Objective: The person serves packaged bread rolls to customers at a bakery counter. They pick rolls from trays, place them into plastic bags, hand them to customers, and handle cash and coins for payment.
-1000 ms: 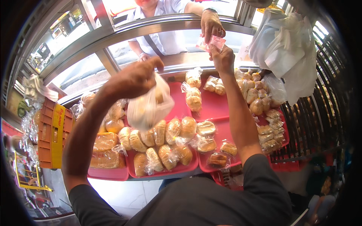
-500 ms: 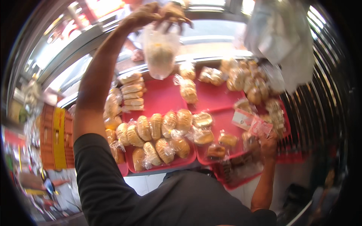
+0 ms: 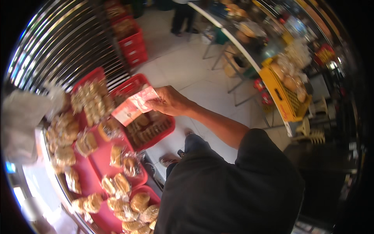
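Note:
My right hand (image 3: pixel 166 102) is closed, its thumb and fingers pinching reddish-pink banknotes (image 3: pixel 128 111). The notes stick out to the left, above a red plastic crate (image 3: pixel 157 137) that holds rows of bagged bread. Just left of the hand, red trays (image 3: pixel 107 146) carry more bread in clear plastic, among them a bagged pair of loaves (image 3: pixel 117 184) and a bundle of small rolls (image 3: pixel 91 103). My left hand is out of view.
White plastic bags (image 3: pixel 23 121) hang at the left beside a slatted metal shutter (image 3: pixel 70 43). Red crates (image 3: pixel 132 45) are stacked at the back. A yellow crate (image 3: pixel 278 91) of bread sits on a long table at the right. Another person's legs (image 3: pixel 183 17) show far off.
The view has swung to the right, away from the window. My right hand still grips the banknotes. My left hand, earlier raised at a clear plastic bag by the window, has left the view.

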